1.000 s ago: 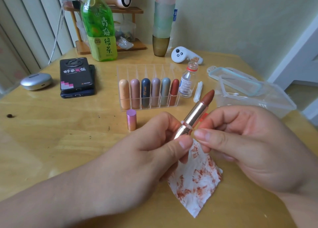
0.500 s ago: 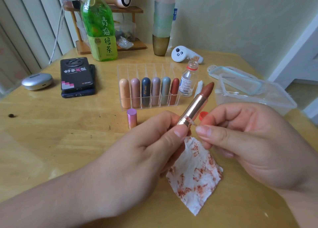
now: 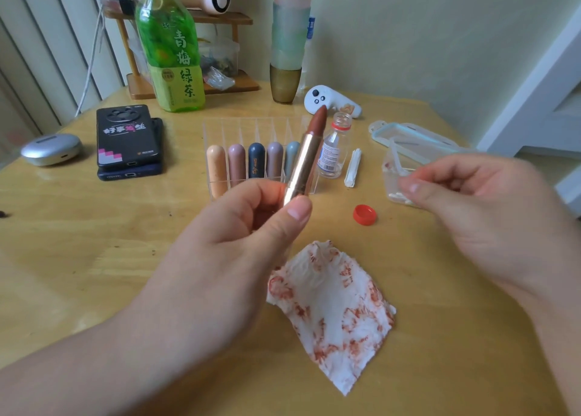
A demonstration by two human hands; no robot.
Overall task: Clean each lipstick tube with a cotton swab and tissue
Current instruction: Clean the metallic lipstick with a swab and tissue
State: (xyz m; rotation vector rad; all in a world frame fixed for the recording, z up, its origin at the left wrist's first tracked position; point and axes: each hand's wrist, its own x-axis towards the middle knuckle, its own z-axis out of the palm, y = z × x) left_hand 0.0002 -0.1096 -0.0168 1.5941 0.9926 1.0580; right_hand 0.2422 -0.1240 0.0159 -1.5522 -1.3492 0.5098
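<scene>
My left hand (image 3: 226,258) grips an open lipstick (image 3: 303,158) by the base of its rose-gold tube and holds it upright above the table, its brown-red tip extended. My right hand (image 3: 478,214), blurred, is off to the right over a clear plastic box (image 3: 393,180); thumb and forefinger pinch a thin white cotton swab (image 3: 399,162). A white tissue (image 3: 330,305) smeared with red marks lies on the table below both hands. Several capped lipsticks (image 3: 235,167) stand in a clear organiser (image 3: 251,126) behind the held tube.
A small clear bottle (image 3: 333,151) stands uncapped, its red cap (image 3: 364,214) lying nearby. Loose white swabs (image 3: 353,167) lie beside it. The box's lid (image 3: 408,136), two stacked phones (image 3: 129,142), a green tea bottle (image 3: 171,47), a silver case (image 3: 52,148) and a white controller (image 3: 327,101) lie further back.
My right hand has pulled away from the lipstick tube and swung right toward the plastic box. My left hand has raised the lipstick and turned it more upright.
</scene>
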